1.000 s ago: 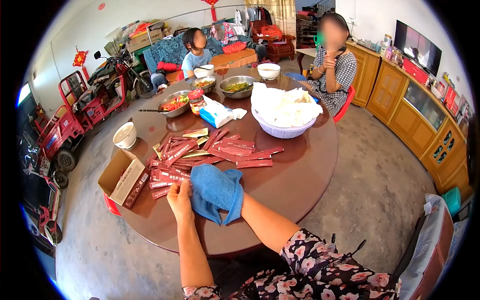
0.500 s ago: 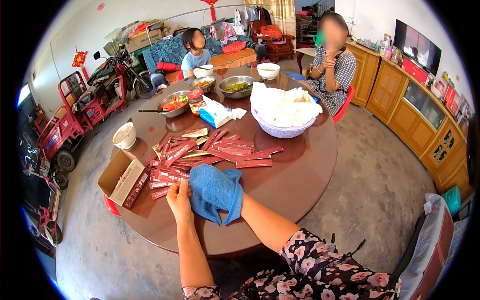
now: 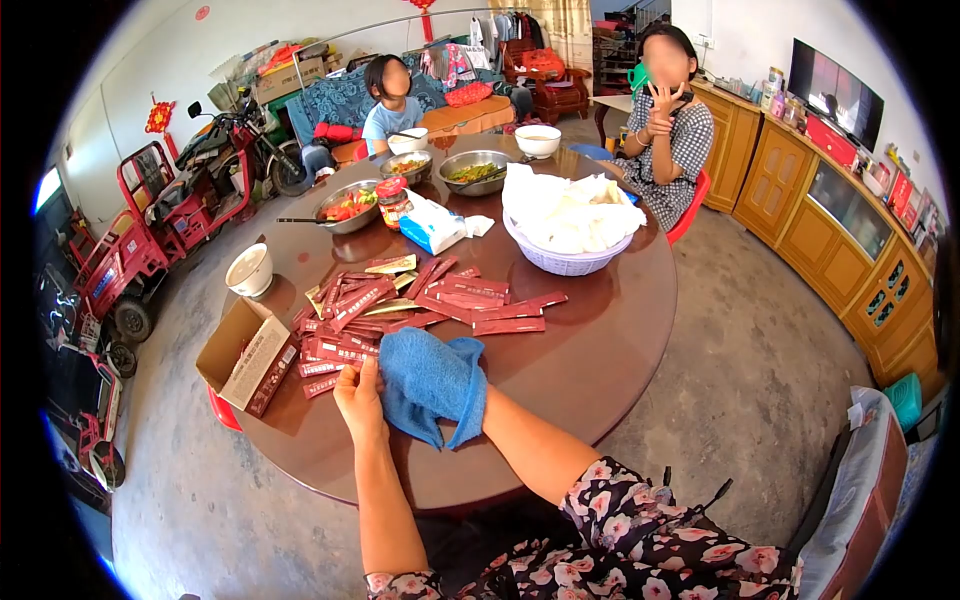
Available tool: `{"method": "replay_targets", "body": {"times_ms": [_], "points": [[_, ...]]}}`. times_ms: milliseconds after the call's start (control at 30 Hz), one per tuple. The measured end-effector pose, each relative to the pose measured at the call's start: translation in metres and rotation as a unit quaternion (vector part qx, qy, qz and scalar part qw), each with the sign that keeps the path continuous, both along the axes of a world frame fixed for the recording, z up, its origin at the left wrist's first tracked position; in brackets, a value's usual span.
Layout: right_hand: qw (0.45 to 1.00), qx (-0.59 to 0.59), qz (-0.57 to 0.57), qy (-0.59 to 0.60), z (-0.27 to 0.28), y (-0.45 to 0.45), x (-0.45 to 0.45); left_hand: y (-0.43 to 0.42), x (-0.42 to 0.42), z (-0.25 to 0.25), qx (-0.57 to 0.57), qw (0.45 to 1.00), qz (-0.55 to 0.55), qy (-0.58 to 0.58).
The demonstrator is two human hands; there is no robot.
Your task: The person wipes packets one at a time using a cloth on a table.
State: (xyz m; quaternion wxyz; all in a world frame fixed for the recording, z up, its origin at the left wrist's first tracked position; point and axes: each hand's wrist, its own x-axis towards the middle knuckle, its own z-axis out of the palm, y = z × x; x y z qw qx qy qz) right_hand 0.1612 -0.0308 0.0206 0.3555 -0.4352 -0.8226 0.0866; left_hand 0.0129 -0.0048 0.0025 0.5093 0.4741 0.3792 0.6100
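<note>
My left hand (image 3: 359,402) is closed, its thumb and fingers pinched at the end of a red stick sachet (image 3: 338,350) at the near edge of the pile. A blue cloth (image 3: 428,382) covers my right hand, so its fingers are hidden. The cloth sits just right of my left hand, over the round brown table (image 3: 560,370). Behind both hands spreads a loose pile of red stick sachets (image 3: 455,295), with a few gold ones among them. Left of the pile is an opened cardboard box (image 3: 262,372), tilted, with sachets inside.
A white bowl (image 3: 249,271) stands beyond the box. Farther back are metal bowls of food (image 3: 348,208), a red-lidded jar (image 3: 393,203), a tissue pack (image 3: 432,230) and a purple basket (image 3: 570,262) with white material. Two people (image 3: 392,115) sit across the table.
The seated person at the right has changed the pose of their raised hands, with fingers now spread. My hands and the cloth look the same.
</note>
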Motion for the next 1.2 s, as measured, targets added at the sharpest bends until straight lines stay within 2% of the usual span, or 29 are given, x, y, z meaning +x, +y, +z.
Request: {"method": "replay_targets", "body": {"times_ms": [33,100,200,300,433,500,633,733,1200], "points": [[1.0,0.0,0.0,0.0,-0.003,0.002,0.0,0.0,0.0,0.0,0.0,1.0,0.0,0.0],[0.993,0.096,-0.035,-0.055,-0.012,0.006,-0.001,0.0,0.0,0.0,-0.003,1.0,0.005,0.004],[0.988,0.148,-0.026,-0.041,-0.011,0.006,0.0,-0.001,0.001,0.002,-0.013,1.0,0.01,0.005],[0.993,0.106,-0.033,-0.026,-0.007,0.005,-0.001,-0.002,0.001,0.003,-0.013,1.0,0.008,0.007],[0.991,0.127,-0.028,0.017,-0.008,0.005,-0.002,-0.004,0.001,0.005,-0.013,1.0,0.0,-0.001],[0.99,0.133,-0.047,-0.022,-0.007,0.004,-0.003,-0.004,0.002,0.005,-0.017,1.0,0.003,-0.003],[0.994,0.094,-0.059,-0.025,0.004,0.004,-0.005,-0.004,0.001,0.005,-0.019,1.0,-0.001,-0.006],[0.993,0.079,-0.024,-0.081,0.011,0.0,-0.004,0.0,0.0,-0.001,-0.006,1.0,-0.003,-0.009],[0.987,0.131,0.002,-0.09,-0.001,0.011,-0.009,-0.003,0.003,0.003,-0.005,1.0,0.019,-0.017]]}}
